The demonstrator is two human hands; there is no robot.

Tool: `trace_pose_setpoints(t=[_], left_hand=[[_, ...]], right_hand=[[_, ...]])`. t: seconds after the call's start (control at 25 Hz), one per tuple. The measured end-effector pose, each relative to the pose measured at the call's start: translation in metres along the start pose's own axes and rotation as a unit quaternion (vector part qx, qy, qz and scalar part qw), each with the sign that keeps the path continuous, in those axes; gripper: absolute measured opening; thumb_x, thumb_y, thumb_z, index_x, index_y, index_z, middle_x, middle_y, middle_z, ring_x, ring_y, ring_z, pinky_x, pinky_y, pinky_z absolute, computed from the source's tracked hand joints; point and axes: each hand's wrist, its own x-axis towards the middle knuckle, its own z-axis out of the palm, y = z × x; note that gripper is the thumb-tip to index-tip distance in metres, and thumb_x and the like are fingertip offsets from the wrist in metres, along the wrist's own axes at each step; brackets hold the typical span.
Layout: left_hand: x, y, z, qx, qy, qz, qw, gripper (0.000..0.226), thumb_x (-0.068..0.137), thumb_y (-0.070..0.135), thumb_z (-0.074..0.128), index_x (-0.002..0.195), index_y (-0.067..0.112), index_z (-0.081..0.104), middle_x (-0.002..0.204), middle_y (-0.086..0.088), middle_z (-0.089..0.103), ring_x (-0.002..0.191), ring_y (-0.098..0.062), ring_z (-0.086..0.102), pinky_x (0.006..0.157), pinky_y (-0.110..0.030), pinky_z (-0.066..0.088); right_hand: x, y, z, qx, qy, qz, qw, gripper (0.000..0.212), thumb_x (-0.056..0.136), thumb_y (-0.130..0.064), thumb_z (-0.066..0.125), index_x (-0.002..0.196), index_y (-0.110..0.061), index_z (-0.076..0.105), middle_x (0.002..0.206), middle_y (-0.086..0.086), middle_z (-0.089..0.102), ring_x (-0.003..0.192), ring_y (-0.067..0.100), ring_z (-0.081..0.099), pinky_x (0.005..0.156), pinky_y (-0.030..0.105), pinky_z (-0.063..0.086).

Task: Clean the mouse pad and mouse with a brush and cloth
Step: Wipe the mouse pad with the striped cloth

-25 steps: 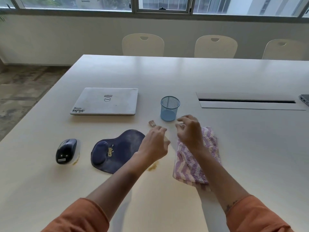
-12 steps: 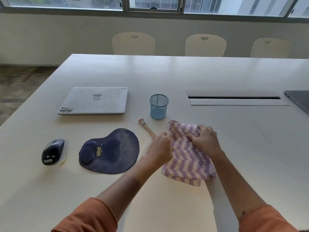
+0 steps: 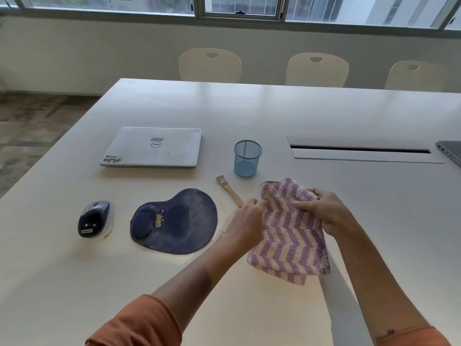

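Observation:
A purple and white zigzag cloth (image 3: 287, 236) lies folded on the white table (image 3: 274, 108), its far end lifted. My left hand (image 3: 245, 224) pinches its left edge and my right hand (image 3: 321, 211) grips its upper right part. A small wooden-handled brush (image 3: 229, 190) lies just left of the cloth, its handle end hidden behind my left hand. The dark blue mouse pad (image 3: 174, 221), with dusty smears and a yellow speck, lies to the left. The black mouse (image 3: 93, 218) sits further left beside a yellowish smear.
A closed white laptop (image 3: 153, 146) lies behind the mouse pad. A blue mesh cup (image 3: 247, 158) stands behind the brush. A cable slot (image 3: 359, 149) and a grey laptop's corner (image 3: 450, 152) are at the right. Chairs line the table's far side.
Both hands came down from in front of the cup and took hold of the cloth. The brush lies uncovered beside the cloth.

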Motion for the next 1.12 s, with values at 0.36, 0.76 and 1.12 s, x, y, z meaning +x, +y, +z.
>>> trace_pose_setpoints(t=[0.36,0.76,1.12], left_hand=[[-0.048,-0.003,-0.035,-0.064,0.0,0.012,0.998,0.07,0.096,0.016,0.073,0.157,0.024,0.041,0.146,-0.003,0.053,0.118,-0.024,0.063,0.104,-0.043,0.054],[-0.14,-0.029,-0.084,-0.489,-0.056,-0.063,0.868,0.037,0.113,0.032,0.044,0.15,0.03,0.048,0.14,0.008,0.064,0.131,-0.011,0.059,0.113,-0.035,0.048],[-0.18,-0.066,-0.097,-0.604,-0.059,-0.128,0.784,0.094,0.073,0.082,0.07,0.146,0.03,0.042,0.131,0.003,0.066,0.128,-0.023,0.063,0.112,-0.043,0.05]], right_hand=[[-0.077,-0.04,0.029,0.139,-0.082,-0.015,0.987,0.06,0.079,0.004,0.079,0.135,-0.009,0.062,0.117,0.016,0.077,0.089,0.027,0.08,0.066,0.033,0.066],[-0.14,-0.048,0.133,0.224,-0.197,-0.006,0.954,0.04,0.09,-0.004,0.071,0.13,0.001,0.068,0.102,0.018,0.076,0.084,0.027,0.076,0.074,0.037,0.067],[-0.137,-0.054,0.199,0.208,-0.224,0.067,0.95,0.032,0.079,-0.008,0.079,0.109,0.004,0.078,0.105,0.02,0.076,0.094,0.029,0.076,0.09,0.042,0.064]])
